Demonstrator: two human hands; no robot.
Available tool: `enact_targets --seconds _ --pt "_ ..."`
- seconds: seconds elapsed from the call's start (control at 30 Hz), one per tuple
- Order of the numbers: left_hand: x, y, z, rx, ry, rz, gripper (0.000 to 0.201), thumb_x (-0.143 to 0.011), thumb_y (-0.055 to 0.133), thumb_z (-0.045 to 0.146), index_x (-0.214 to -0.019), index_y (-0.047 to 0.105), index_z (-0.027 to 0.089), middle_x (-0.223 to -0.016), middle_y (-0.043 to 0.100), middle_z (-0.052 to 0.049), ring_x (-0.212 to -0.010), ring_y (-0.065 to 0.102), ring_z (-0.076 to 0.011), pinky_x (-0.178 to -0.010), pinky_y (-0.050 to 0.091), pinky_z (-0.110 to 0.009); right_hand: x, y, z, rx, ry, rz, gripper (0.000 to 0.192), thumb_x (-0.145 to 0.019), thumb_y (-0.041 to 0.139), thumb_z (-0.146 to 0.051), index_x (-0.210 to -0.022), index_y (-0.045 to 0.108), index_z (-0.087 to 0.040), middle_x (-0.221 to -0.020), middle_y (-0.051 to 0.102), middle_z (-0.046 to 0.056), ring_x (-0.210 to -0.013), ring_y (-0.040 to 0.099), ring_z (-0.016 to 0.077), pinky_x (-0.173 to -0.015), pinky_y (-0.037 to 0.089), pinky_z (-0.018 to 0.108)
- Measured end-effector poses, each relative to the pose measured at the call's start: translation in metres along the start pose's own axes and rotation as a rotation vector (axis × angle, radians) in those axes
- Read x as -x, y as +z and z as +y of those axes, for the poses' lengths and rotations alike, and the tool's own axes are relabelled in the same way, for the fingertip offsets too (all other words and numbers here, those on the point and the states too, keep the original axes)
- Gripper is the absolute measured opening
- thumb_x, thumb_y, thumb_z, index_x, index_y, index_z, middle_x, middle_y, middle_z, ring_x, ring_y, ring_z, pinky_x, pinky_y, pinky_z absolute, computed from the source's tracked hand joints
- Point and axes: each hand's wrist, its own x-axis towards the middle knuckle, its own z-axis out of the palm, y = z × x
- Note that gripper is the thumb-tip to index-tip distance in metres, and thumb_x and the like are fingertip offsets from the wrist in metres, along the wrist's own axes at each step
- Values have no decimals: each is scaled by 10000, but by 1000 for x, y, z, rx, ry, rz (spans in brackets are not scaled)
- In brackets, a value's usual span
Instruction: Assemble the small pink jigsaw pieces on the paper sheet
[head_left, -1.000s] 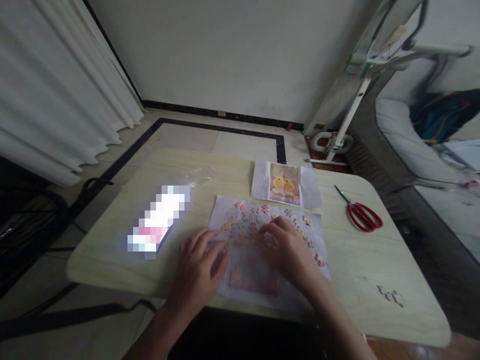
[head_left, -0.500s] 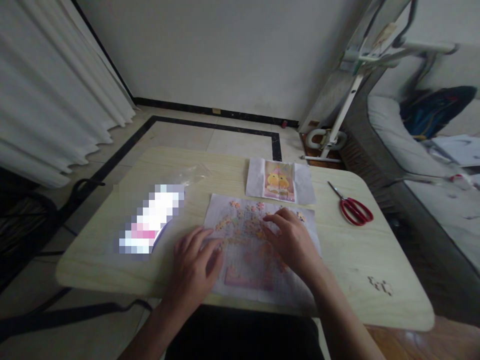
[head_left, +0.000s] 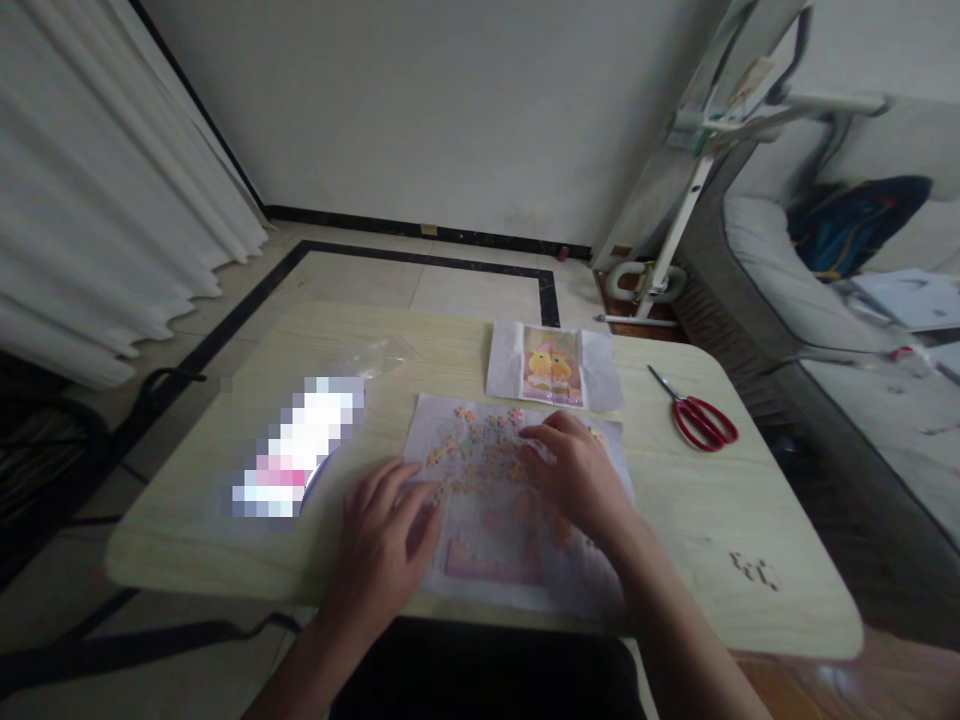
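Observation:
Before me on the table lies a white paper sheet (head_left: 517, 590) scattered with small jigsaw puzzle pieces (head_left: 465, 412). A joined pink strip of puzzle (head_left: 491, 562) sits near its front edge. My left hand (head_left: 390, 520) rests at the sheet's left side, fingers apart, holding nothing visible. Over the pieces on the right part of the sheet, my right hand (head_left: 574, 470) has its fingers curled and drawn together; whatever is between the fingertips is hidden. Beyond the sheet is a creased paper with a picture of yellow cartoon figures (head_left: 553, 365).
Red-handled scissors (head_left: 703, 422) lie to the right. A few puzzle pieces (head_left: 755, 570) sit face down near the front right corner. To the left are a bright, pixelated phone-like device (head_left: 300, 445) and a clear plastic bag (head_left: 375, 357). A sofa (head_left: 832, 430) stands beyond the table.
The fingers of my right hand have closed in among the pieces and shifted slightly left. My left hand stays nearly in place. The whole view has shifted a little.

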Motion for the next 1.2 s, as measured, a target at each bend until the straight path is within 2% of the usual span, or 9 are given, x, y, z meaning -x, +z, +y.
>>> enact_targets --seconds 0.17,0.3,0.47,0.63,0.77,0.87,0.97,1.1,1.2 --pt "0 1 -2 -8 27 28 154 -890 554 211 -1030 614 191 -1156 602 -122 -1176 518 -320 -969 408 -535 -22 -1 5 111 29 -21 225 -898 581 -190 -1075 717 -218 -955 636 85 -901 618 218 -791 473 322" --pt "0 0 -1 -13 27 17 154 -886 556 201 -1032 606 191 -1158 598 -124 -1177 515 -316 -970 416 -527 -31 6 -1 137 -32 -36 200 -925 553 -225 -1027 725 -223 -916 628 81 -842 610 209 -733 461 308" --pt "-1 -1 0 -13 26 11 160 -888 553 207 -1039 605 198 -1170 596 -121 -1185 508 -316 -975 419 -533 -33 10 -2 106 -56 -19 196 -936 540 -223 -983 730 -211 -897 629 84 -847 604 211 -737 465 313" --pt "1 2 -4 -4 51 38 163 -891 553 209 -1048 594 196 -1161 593 -125 -1173 507 -318 -959 425 -545 -20 0 3 17 -25 39 186 -907 582 -213 -1038 713 -201 -944 642 81 -890 619 213 -780 491 326" --pt "2 6 -9 -14 87 64 160 -893 552 209 -1047 592 202 -1145 599 -121 -1158 512 -317 -944 428 -544 12 -21 17 -93 59 137 202 -901 581 -221 -1065 696 -200 -946 641 72 -882 622 204 -794 501 331" --pt "2 8 -11 -7 109 74 150 -890 555 213 -1035 594 205 -1135 602 -119 -1150 519 -315 -940 435 -538 48 -44 40 -85 175 208 221 -910 559 -292 -1054 699 -199 -919 632 76 -814 608 200 -729 505 329" --pt "1 8 -12 0 116 95 157 -890 545 236 -1037 592 209 -1130 609 -117 -1132 535 -319 -934 443 -541 93 -70 75 -6 326 303 251 -893 565 -365 -1019 706 -200 -886 636 73 -680 558 178 -626 487 312" --pt "0 10 -14 17 133 126 154 -885 542 282 -1013 599 219 -1096 630 -112 -1089 566 -334 -907 455 -547 153 -96 120 155 506 425 316 -862 550 -421 -985 718 -184 -808 633 63 -596 517 172 -610 469 333" --pt "-1 11 -15 30 139 139 162 -887 530 314 -994 612 224 -1080 643 -112 -1063 585 -342 -897 459 -553 184 -102 136 211 594 397 349 -832 549 -448 -964 726 -178 -828 654 77 -611 548 188 -601 471 339"
